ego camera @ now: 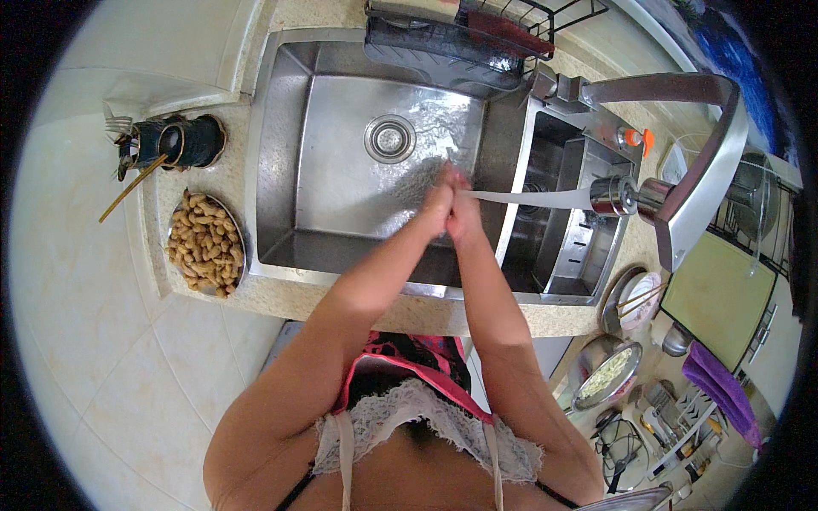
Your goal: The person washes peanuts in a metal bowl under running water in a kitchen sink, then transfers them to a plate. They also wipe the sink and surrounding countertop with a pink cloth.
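Observation:
Over the stainless steel sink basin [345, 185], my left hand [438, 203] and my right hand [464, 207] press against each other under running water. The stream comes from the spout of the metal faucet [700, 169] at the right and strikes between the hands. Water spreads across the basin floor around the drain strainer [390, 138]. The fingers overlap and are partly hidden by one another and by the splashing. No object shows between the palms.
A plate of peanuts in shells [204, 246] and dark utensil holders [192, 142] stand left. A dish rack [447, 51] overhangs the sink's far edge. At right are a cutting board [719, 300], a metal bowl of chopped food [607, 377] and a purple cloth [719, 389].

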